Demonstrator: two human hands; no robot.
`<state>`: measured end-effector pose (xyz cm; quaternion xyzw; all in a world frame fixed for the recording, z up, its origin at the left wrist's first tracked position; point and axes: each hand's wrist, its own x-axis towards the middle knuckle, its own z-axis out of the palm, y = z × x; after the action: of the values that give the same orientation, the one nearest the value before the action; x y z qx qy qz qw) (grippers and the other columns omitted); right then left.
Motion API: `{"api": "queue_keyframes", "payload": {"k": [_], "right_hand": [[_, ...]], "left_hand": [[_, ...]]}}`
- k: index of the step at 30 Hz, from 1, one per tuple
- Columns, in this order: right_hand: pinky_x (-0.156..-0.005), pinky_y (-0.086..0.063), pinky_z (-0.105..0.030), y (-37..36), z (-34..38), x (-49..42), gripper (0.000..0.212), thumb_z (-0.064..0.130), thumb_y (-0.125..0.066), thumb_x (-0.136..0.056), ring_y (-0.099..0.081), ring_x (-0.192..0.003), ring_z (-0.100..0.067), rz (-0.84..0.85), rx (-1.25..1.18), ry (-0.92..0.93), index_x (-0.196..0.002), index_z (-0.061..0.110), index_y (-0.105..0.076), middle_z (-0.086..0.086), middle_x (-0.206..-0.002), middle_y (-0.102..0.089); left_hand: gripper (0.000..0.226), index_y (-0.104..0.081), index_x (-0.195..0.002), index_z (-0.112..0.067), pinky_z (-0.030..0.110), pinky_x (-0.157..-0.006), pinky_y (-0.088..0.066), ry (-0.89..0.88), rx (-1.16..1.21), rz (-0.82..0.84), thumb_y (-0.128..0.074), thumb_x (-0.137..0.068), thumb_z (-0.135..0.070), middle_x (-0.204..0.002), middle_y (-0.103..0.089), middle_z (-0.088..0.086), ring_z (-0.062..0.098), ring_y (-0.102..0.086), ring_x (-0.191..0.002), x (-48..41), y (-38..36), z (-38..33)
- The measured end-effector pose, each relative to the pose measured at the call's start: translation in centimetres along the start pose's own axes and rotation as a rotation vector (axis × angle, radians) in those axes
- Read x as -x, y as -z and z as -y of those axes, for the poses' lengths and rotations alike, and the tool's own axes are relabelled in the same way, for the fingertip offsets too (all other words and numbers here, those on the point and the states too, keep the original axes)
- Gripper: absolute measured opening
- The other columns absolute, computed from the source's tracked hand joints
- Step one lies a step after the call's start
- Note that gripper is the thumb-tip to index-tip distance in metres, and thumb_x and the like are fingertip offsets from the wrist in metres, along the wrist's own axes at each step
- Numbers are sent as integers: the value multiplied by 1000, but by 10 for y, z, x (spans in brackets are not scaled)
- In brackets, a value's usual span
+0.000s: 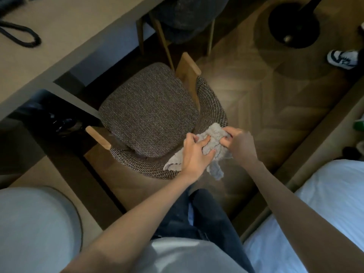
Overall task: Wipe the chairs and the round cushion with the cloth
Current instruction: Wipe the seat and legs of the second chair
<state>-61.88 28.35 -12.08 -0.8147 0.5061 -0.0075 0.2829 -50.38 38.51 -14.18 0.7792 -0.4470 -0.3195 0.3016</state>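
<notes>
**Both hands bunch the cloth over the chair back**

The left hand (194, 152) curls its fingers into the grey cloth (213, 141), gripping its crumpled middle. The right hand (241, 143), fingers bent, pinches the cloth's far edge. Loose ends hang over the woven backrest of the near chair (149, 109). A second chair (183, 18) stands beyond, by the desk (59, 36). The round cushion (35, 223) sits lower left.
</notes>
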Motion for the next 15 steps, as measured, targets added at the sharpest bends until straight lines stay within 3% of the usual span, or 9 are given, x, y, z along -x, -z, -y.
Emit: {"api": "queue_keyframes", "payload": {"k": [4, 10, 12, 14, 15], "right_hand": [[-78, -49, -33, 9, -18, -30, 27, 15, -66, -87, -64, -80, -24, 55, 41, -8, -114, 14, -66, -11, -89, -70], [-76, -52, -34, 23, -45, -76, 31, 2, -61, -89, -64, -76, -28, 150, -291, 29, -113, 20, -69, -17, -88, -70], [-75, -51, -42, 24, -51, -97, 28, -6, -57, -88, -63, -78, -38, 196, -351, 76, -108, 10, -70, -23, -89, -69], [-71, -48, -29, 24, -57, -119, 25, -7, -56, -87, -63, -71, -26, 203, -319, 154, -101, 6, -72, -15, -84, -71], [-70, -46, -14, 24, -59, -130, 26, -7, -57, -86, -64, -70, -16, 186, -285, 176, -101, 7, -73, -11, -84, -73]], "left_hand": [[53, -56, -132, -12, 26, -99, -34, 84, -30, -23, -70, -84, -30, -112, -36, 9, 24, -38, -110, -22, -16, -19], [54, -56, -132, -11, 25, -99, -31, 199, -7, -89, -69, -84, -32, -111, -35, 7, 24, -38, -111, -59, -37, -42], [58, -53, -134, -10, 24, -101, -30, 261, 16, -73, -68, -84, -34, -108, -31, 3, 23, -38, -111, -77, -42, -46], [63, -49, -137, -9, 23, -102, -29, 354, 31, -58, -68, -84, -37, -106, -28, 1, 21, -38, -111, -96, -48, -48], [64, -48, -138, -9, 23, -102, -29, 402, 30, -54, -67, -84, -38, -106, -27, 0, 21, -38, -112, -105, -51, -49]]}}
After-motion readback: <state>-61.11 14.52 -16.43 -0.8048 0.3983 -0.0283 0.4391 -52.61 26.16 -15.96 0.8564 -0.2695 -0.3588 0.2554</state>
